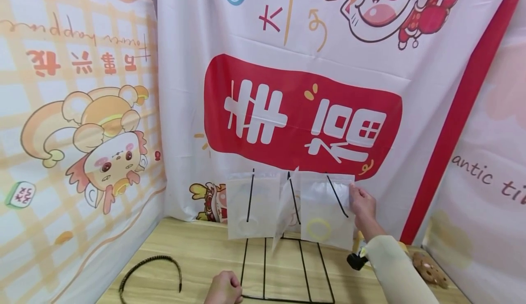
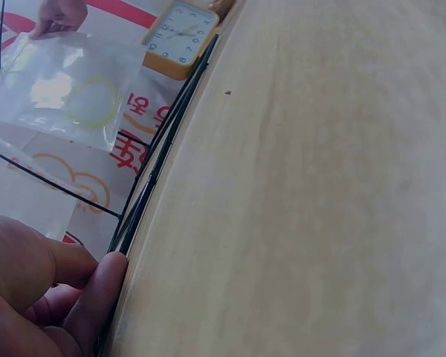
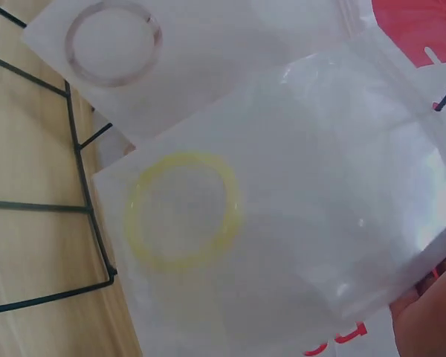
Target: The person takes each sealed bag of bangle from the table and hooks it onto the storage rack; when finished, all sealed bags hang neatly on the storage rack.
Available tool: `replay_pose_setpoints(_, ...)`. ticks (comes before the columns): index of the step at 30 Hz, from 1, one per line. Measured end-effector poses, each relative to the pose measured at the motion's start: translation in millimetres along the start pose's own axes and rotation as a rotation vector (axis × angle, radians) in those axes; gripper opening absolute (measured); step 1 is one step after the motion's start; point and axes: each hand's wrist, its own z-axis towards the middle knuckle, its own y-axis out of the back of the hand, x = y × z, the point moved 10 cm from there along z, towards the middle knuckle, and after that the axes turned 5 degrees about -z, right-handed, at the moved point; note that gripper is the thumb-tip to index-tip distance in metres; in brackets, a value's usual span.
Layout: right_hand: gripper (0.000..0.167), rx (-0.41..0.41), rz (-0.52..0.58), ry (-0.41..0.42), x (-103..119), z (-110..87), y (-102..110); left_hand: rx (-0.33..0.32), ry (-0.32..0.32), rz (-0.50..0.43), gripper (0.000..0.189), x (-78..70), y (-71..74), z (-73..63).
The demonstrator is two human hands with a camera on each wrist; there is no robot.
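A black wire display rack [image 1: 265, 267] with hooks stands on the table, and my left hand [image 1: 225, 288] holds its front left corner; in the left wrist view the thumb and fingers pinch the wire. Three clear zip bags hang on the hooks. My right hand [image 1: 363, 206] pinches the upper right edge of the right bag [image 1: 314, 196], which has a yellow ring-shaped bangle [image 3: 186, 160] inside. The middle bag [image 1: 285, 212] is turned nearly edge-on and contains a pinkish-brown ring [image 3: 113, 78]. A pale ring shows faintly in the left bag [image 1: 236, 203].
On the wooden table [image 1: 201, 249], a dark toothed headband [image 1: 144, 262] lies at left. Beyond the rack's right side are a yellow square clock [image 2: 182, 37], a small black object [image 1: 356, 261] and a brown cookie-shaped item [image 1: 429, 269]. Printed cloth [image 1: 185, 89] hangs behind and at both sides.
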Motion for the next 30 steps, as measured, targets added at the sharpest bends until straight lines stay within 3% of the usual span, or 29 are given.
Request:
replay_pose_setpoints(8,0.072,0.129,0.002,0.073,-5,-6.9,10,0.004,-0.015,-0.004,0.016,-3.0,-2.7,-0.4)
replay_pose_setpoints(21,0.082,0.148,-0.064,0.094,-42,-34.2,28,0.016,0.016,0.003,0.015,-2.3,-1.5,2.5)
replay_pose_setpoints(30,0.076,0.162,-0.154,0.221,-31,-63.8,22,0.023,0.049,-0.041,0.014,-1.6,1.4,5.1)
